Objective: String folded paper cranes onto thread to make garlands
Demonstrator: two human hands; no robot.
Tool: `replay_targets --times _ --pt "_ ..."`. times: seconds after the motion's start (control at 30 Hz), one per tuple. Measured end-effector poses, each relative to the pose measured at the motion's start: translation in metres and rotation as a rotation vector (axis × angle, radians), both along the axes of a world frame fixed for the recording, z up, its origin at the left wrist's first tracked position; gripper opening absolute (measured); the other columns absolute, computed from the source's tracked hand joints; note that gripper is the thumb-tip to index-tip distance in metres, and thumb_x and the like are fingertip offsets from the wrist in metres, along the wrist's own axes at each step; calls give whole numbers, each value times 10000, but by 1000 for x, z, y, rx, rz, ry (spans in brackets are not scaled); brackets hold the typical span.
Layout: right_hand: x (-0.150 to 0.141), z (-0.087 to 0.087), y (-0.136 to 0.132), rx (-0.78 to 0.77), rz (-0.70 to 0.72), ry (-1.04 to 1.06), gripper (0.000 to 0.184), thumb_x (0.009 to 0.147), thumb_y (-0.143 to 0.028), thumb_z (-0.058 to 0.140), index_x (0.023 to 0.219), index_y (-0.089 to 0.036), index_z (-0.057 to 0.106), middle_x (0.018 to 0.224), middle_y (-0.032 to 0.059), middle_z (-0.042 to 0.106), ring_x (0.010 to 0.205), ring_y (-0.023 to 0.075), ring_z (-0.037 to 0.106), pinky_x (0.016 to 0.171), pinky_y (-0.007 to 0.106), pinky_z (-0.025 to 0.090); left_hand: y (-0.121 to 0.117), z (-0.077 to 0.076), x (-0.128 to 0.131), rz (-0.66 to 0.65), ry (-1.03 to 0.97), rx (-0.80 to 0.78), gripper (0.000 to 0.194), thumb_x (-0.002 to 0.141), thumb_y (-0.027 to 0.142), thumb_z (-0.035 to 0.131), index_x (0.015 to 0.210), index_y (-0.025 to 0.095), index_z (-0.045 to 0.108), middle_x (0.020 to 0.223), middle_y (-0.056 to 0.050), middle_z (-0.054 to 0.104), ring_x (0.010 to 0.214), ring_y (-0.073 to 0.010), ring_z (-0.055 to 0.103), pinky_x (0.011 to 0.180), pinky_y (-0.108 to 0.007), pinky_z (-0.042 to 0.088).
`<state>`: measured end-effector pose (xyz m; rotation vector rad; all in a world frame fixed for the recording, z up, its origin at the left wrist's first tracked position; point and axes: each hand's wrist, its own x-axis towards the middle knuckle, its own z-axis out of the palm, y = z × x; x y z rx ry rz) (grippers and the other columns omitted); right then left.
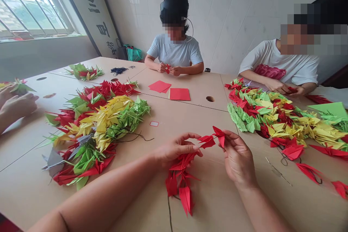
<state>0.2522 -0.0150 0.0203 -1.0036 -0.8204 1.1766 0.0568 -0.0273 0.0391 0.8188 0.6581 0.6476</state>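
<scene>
"Where are the hands?"

"Bottom centre. The left hand (176, 148) curls its fingers (189, 137) around a strand of red origami cranes (181, 177); the right hand (237, 161) pinches the strand's top crane (219, 134)."

"What room surrounds them?"

"Bare counter (195, 94) runs ahead, between a heap of paper cranes (95, 130) at left and another heap (280, 119) just beside the right hand. A tiled wall (228, 14) closes the top of the frame."

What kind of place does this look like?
Probably a shared handicraft workroom. Several people sit at joined tables, a string of red paper cranes is in hand, heaps of red, yellow and green origami cranes lie on them, with squares of red paper.
</scene>
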Motion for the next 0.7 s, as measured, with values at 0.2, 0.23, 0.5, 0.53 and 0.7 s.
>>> replay_targets --times 0.2,0.23,0.5,0.53,0.7 --pt "3 1 3 -32 -20 45 295 618 -291 776 889 -267 660 869 -25 697 786 105 593 756 253 417 -2 3 -2 -115 -14 40 597 702 320 698 1233 304 427 909 -29 591 528 -77 556 521 -241 469" --pt "3 1 2 -30 3 44 290 620 -294 775 885 -268 660 866 -23 698 790 110 596 752 255 423 -2 3 -3 -157 -17 41 621 698 315 703 1247 315 413 911 -27 590 536 -81 564 544 -253 472" --pt "-7 4 -11 -19 315 -50 208 667 -324 734 855 -258 675 843 0 700 779 147 609 723 274 468 -6 7 3 43 215 321 477 827 503 478 1215 225 495 1166 -94 548 1064 -209 515 918 -353 383" --pt "-8 4 -12 -9 333 -65 198 677 -322 727 856 -254 679 846 3 696 793 149 607 745 279 467 -6 8 4 81 258 369 452 837 495 464 1196 225 513 1199 -87 529 1107 -214 486 943 -348 366" --pt "-10 5 -15 -12 413 -116 199 696 -316 714 878 -242 688 866 16 684 799 162 602 791 313 467 -9 9 8 201 362 554 343 805 448 533 1034 199 589 1268 -79 449 1111 -211 479 917 -298 393"
